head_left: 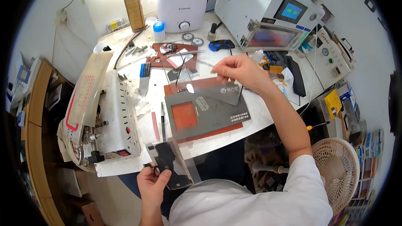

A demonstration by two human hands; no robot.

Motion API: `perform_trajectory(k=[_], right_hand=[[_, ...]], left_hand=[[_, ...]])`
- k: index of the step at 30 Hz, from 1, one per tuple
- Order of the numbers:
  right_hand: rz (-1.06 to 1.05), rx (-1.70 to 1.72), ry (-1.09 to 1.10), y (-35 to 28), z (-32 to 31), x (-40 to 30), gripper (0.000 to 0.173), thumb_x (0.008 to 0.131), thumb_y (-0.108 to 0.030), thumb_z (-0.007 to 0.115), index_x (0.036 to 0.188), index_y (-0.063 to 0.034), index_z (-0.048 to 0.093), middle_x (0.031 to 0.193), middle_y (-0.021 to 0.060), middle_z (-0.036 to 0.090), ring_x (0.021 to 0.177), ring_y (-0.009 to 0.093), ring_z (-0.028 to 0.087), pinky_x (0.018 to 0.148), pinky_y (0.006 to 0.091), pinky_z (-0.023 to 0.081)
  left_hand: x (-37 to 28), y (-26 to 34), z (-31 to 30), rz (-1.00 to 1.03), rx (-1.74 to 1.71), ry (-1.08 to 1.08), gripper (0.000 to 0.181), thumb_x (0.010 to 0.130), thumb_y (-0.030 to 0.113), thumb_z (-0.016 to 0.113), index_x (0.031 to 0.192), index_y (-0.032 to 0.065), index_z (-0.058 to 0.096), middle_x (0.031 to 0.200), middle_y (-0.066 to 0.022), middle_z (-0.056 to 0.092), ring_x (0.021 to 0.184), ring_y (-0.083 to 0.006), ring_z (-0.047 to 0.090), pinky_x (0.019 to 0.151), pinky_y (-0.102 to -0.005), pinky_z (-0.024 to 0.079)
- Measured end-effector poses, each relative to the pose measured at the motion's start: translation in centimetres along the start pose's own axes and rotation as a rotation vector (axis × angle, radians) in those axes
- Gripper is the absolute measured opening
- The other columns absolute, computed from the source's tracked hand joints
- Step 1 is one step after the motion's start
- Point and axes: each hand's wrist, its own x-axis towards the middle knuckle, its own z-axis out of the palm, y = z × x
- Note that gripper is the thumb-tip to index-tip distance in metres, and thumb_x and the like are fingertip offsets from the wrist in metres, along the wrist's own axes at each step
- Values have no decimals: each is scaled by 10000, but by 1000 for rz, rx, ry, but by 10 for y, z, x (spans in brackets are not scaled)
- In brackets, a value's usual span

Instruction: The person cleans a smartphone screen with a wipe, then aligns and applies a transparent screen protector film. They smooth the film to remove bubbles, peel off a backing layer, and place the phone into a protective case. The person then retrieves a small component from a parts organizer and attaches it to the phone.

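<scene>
In my left hand (154, 177) is a phone display panel (171, 163), tilted, its dark back towards me and a short black flex cable by my fingers. A clear plastic strip stands out along the panel's right edge. My right hand (234, 70) is raised above the worktable, thumb and fingers pinched together. A thin clear film (230, 99) seems to hang from those fingers over a grey work mat (213, 113); its upper part is hard to make out. Under the grey mat lies a reddish-brown mat (220, 131), which also shows through a square cutout.
A metal machine (116, 116) with a raised translucent cover stands left. A white machine (248, 9) with a screen and windowed door is behind right. A blue-handled blade (144, 77), a black pen-like tool (162, 119) and a spray can (134, 11) are around. A fan (334, 172) stands right.
</scene>
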Motion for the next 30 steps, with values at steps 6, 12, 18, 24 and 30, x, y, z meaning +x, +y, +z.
perform_trajectory(k=[6, 12, 18, 24, 30], right_hand=[[74, -247, -241, 17, 40, -26, 198, 960, -153, 569, 1020, 3, 675, 816, 55, 670, 733, 143, 626, 683, 278, 498], [-552, -652, 308, 35, 52, -48, 161, 859, -58, 630, 1010, -25, 677, 923, 105, 656, 829, 292, 627, 746, 348, 508], [46, 164, -247, 21, 73, -100, 381, 983, -139, 577, 1331, 6, 522, 1084, 110, 684, 874, 132, 656, 732, 256, 541], [216, 607, -398, 36, 93, -109, 439, 994, -171, 566, 1370, 28, 456, 1096, 138, 675, 928, 169, 670, 736, 275, 556], [217, 787, -317, 36, 111, -111, 305, 932, -64, 633, 1220, 10, 561, 1077, 110, 678, 923, 144, 660, 735, 271, 553]], left_hand=[[1, 5, 2, 16, 14, 50, 214, 817, 33, 768, 988, 6, 642, 841, 32, 597, 734, -33, 497, 676, -181, 414], [5, 8, 12, -45, 3, 38, 189, 841, -6, 730, 1007, -8, 641, 910, -6, 652, 772, -45, 564, 699, -192, 458], [11, 9, 32, -50, -2, -30, 180, 853, -21, 709, 1010, -6, 623, 964, -19, 644, 839, -66, 586, 749, -229, 486], [24, 12, 45, -102, -59, -44, 274, 885, 30, 694, 1137, -27, 603, 1015, -59, 663, 901, -100, 613, 798, -250, 504], [16, 10, 51, -81, -17, -142, 268, 879, 2, 698, 1123, -36, 593, 1016, -65, 664, 895, -89, 606, 809, -240, 499]])
